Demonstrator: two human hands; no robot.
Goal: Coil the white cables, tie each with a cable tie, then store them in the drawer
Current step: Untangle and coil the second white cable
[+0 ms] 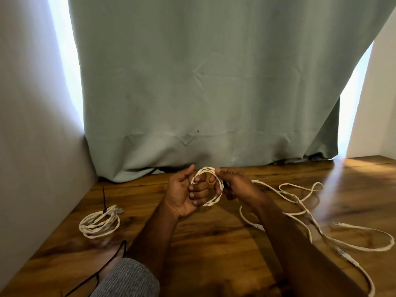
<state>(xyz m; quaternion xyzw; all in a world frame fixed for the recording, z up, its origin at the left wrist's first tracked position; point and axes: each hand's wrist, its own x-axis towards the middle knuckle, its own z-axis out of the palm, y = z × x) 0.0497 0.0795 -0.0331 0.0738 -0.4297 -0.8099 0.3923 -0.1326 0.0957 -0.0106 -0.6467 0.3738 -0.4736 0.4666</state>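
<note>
**Head view: second cable half coiled, one bundle already tied**

I am winding a white cable into a small coil (pixel 209 186). My left hand (pixel 184 195) is curling its fingers through the loops, and my right hand (pixel 230 183) is pinching the coil's far side. The loose cable (pixel 300 202) is trailing in tangled bends across the wooden table (pixel 214 243) to my right, so plenty is left to wind. One coiled bundle (pixel 99 221), closed with a black cable tie (pixel 104 200), is lying at my left. A thin black cord (pixel 111 260) is lying near my sleeve. No drawer is showing.
</note>
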